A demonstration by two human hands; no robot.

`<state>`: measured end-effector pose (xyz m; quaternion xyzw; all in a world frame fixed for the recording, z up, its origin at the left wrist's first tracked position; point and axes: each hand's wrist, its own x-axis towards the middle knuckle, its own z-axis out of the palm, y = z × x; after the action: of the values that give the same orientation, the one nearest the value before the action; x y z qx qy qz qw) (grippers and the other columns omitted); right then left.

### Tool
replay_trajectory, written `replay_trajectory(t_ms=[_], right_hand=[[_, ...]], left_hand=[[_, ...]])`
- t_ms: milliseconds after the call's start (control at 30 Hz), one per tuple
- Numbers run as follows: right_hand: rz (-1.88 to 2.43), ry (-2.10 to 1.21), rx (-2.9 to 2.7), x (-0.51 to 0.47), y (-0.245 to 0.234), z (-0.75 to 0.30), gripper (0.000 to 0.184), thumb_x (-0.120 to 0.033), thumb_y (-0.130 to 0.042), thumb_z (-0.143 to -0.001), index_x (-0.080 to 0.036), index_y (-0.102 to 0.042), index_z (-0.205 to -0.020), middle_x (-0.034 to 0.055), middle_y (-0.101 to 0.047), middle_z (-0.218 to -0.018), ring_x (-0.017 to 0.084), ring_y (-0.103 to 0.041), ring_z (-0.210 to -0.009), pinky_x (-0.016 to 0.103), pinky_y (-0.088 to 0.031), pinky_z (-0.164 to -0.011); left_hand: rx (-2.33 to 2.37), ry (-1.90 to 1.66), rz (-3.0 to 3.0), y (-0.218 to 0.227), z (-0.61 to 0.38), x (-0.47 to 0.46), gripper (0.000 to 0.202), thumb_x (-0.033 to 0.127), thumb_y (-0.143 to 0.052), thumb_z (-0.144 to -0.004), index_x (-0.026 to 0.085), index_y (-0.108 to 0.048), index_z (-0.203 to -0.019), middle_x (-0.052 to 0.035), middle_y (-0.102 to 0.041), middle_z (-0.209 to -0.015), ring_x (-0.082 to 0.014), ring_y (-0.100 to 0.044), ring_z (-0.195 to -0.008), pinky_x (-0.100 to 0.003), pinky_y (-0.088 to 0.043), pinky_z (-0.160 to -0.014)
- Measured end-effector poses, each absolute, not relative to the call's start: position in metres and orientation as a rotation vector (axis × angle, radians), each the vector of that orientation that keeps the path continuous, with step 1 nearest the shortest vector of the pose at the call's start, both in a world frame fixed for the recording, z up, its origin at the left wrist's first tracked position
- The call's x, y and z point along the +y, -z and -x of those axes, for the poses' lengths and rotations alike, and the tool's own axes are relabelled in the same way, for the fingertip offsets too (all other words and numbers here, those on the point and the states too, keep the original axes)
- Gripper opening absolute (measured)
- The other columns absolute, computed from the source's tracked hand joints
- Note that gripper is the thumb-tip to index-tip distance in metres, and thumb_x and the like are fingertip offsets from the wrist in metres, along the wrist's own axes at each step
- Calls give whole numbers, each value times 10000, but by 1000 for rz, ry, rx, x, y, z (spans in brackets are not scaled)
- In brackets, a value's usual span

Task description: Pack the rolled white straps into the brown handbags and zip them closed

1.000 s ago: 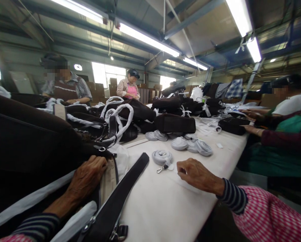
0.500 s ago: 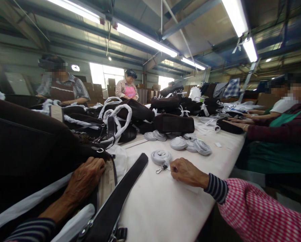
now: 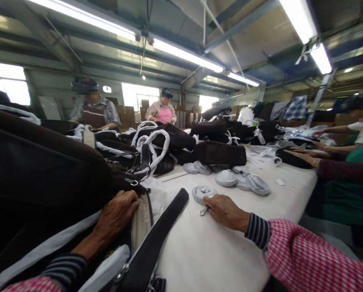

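My left hand [image 3: 118,214] is closed on the opening edge of a big dark brown bag [image 3: 48,162], its fingers curled over the beige lining [image 3: 141,217]. Across the white tabletop, my right hand [image 3: 226,211] pinches the end of a coiled strap [image 3: 199,194] wrapped in pale film. From under its fingertips sticks out a silver snap hook [image 3: 203,211]. Between my hands lies a broad dark strap [image 3: 165,231] with metal fittings at its near end. White-wrapped handles [image 3: 56,243] run along the bag's near side.
Several wrapped strap coils [image 3: 227,177] lie farther up the table [image 3: 212,251]. Behind them is a heap of dark bags [image 3: 221,153]. Two people [image 3: 93,109] [image 3: 165,109] stand across the table; others work at the right, with a hand [image 3: 303,156] on a dark bag.
My right hand has moved forward onto the coiled strap's hook end and now pinches it. My left hand keeps its grip on the bag. The whole view has shifted slightly.
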<state>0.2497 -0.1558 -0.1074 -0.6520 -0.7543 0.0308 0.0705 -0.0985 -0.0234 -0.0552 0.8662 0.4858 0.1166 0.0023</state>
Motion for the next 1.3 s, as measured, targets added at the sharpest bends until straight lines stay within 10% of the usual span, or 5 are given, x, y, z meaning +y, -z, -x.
replay_trajectory(t_ms=[533, 1300], right_hand=[[1622, -84, -2397, -119, 14, -137, 142, -146, -528, -888, -173, -648, -960, 82, -687, -845, 197, -610, -774, 294, -309, -656], [1695, 180, -2452, -82, 38, -72, 209, -99, -496, -872, -138, -610, -1043, 134, -743, -924, 268, -730, -838, 310, -452, -660]], left_hand=[[1549, -699, -2123, 46, 105, -13, 225, 346, -560, -768, 171, -682, -697, -21, -669, -656, -190, -617, -668, -265, -369, -585], [1474, -760, -2054, 43, 106, -18, 156, 261, -591, -726, 163, -709, -698, -37, -694, -683, -193, -631, -688, -271, -392, -602]])
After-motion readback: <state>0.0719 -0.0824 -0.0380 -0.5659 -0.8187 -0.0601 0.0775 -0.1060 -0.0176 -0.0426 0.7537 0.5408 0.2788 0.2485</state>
